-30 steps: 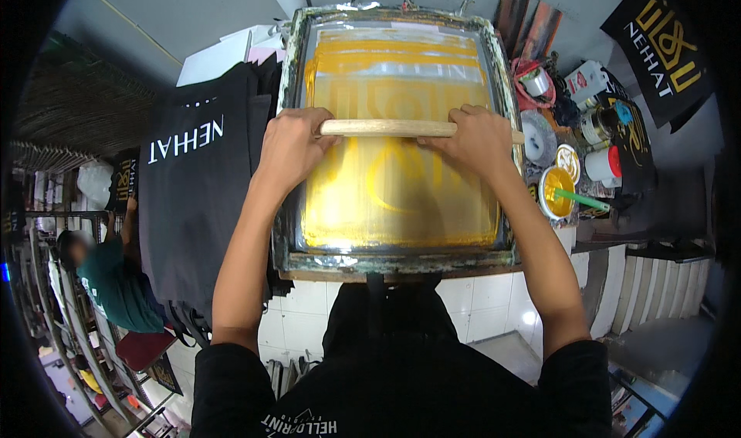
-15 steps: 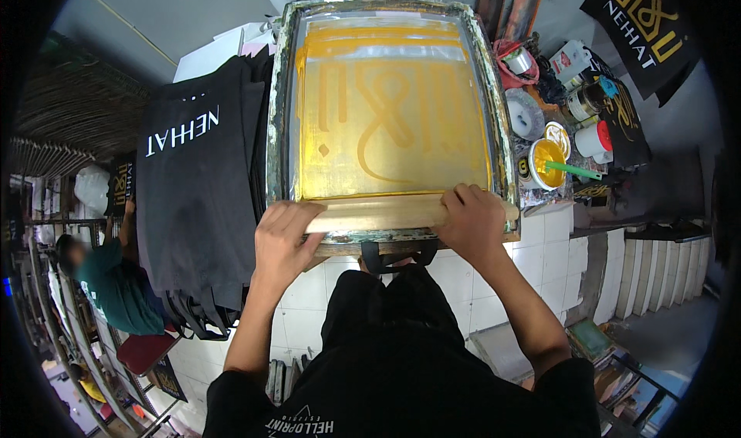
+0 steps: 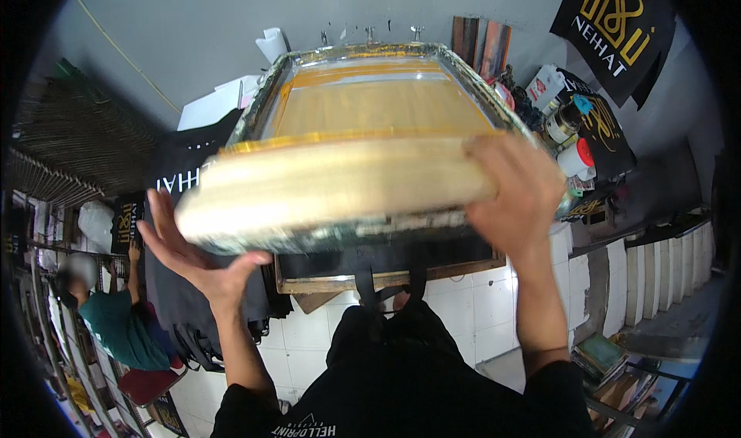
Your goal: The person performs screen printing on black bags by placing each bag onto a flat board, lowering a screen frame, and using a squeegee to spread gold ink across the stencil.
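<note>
Pale wood, the blurred squeegee (image 3: 332, 179) spans the near edge of the screen frame (image 3: 488, 91), raised with open room over the wooden board (image 3: 463, 271), right hand (image 3: 519, 187) fingers closed on one end, left hand (image 3: 199, 262) spread wide by the other, touch unclear.

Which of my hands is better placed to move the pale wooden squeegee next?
Probably your right hand: it grips the right end of the pale wooden squeegee. Your left hand is spread open near the other end.
</note>
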Motion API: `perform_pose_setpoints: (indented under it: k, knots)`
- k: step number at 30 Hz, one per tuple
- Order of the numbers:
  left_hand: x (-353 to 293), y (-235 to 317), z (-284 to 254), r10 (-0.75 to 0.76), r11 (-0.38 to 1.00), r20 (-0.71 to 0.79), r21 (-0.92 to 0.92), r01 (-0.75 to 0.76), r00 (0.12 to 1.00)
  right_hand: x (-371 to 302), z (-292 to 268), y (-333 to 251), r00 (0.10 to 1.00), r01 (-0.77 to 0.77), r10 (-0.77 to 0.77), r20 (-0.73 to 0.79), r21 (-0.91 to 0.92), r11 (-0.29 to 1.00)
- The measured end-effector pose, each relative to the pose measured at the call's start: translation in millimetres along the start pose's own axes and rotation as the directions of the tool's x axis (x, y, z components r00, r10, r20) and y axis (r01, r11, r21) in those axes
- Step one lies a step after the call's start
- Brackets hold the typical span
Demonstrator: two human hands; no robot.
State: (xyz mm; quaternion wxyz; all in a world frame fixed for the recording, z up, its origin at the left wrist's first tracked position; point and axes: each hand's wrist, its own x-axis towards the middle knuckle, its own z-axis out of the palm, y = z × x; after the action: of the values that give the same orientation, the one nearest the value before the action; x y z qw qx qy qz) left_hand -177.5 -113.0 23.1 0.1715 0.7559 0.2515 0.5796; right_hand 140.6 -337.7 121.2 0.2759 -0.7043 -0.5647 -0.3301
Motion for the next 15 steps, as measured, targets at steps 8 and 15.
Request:
perform_pose_setpoints:
  k: [8, 15]
  knots:
    - [-30, -88, 88, -0.747, 0.664, 0.418, 0.428, 0.613, 0.517, 211, -34, 16, 0.802, -0.357, 0.439, 0.405, -0.264, 0.896]
    - [-32, -131, 17, -0.788, 0.571, 0.329, 0.076, 0.817, 0.520, 269, -19, 63, 0.984, -0.152, 0.161, 0.071, -0.125, 0.981]
